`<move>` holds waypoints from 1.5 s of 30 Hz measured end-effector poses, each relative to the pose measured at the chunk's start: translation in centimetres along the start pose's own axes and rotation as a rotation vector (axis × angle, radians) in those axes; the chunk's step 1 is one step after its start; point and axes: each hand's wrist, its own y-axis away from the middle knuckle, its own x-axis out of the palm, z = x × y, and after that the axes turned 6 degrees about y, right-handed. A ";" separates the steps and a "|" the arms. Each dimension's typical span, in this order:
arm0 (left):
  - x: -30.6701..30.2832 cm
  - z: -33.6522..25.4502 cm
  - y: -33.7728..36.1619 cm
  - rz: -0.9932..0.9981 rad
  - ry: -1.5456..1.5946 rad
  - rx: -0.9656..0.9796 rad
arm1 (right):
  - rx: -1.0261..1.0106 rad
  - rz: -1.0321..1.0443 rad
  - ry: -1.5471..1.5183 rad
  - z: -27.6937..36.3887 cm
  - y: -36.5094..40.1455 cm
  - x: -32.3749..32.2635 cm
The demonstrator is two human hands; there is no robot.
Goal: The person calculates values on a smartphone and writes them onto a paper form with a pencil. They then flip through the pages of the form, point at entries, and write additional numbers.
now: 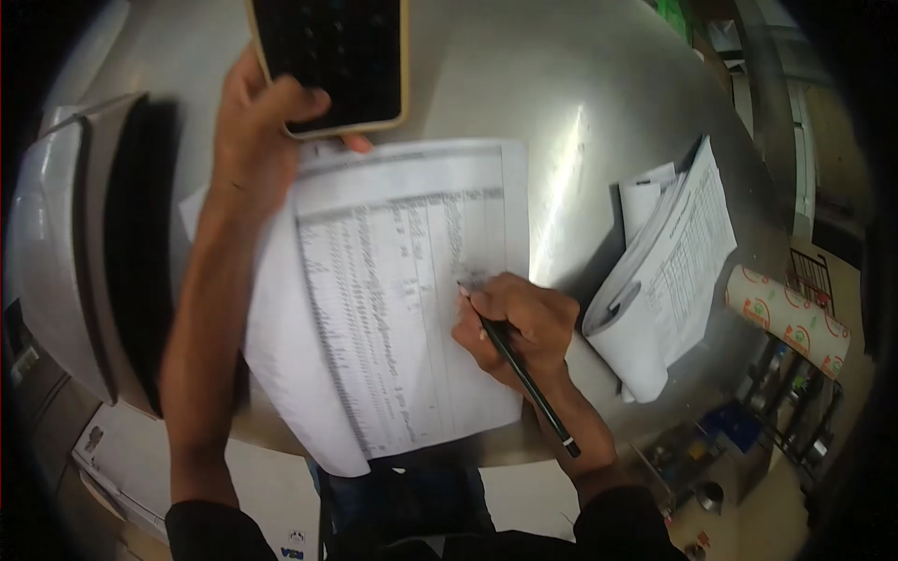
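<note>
A phone (341, 61) with a pale case and a dark keypad screen is held in my left hand (267, 122), whose thumb lies over the lower part of the screen. Below it, printed table sheets (374, 327) lie on the metal table, their left side curled. My right hand (524, 323) rests on the sheets, fingers closed round a dark pencil (528, 385). The pencil's tip touches or nearly touches the right-hand columns. The small writing is too blurred to read.
Folded papers (669, 271) lie at the right of the metal table (486, 84). A patterned roll (788, 318) is beyond its right edge. A white and black object (61, 243) stands at the left. A white box (271, 486) is below.
</note>
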 end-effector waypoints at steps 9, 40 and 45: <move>-2.3 -0.1 0.4 0.083 -0.132 -0.050 | 0.004 0.006 -0.009 -0.2 -0.1 0.1; -2.5 0.0 0.9 -0.036 -0.217 -0.053 | 0.000 0.033 0.025 0.5 -0.8 -0.1; -2.2 -0.2 0.8 -0.020 -0.200 -0.065 | 0.000 -0.010 0.038 0.3 -0.5 0.1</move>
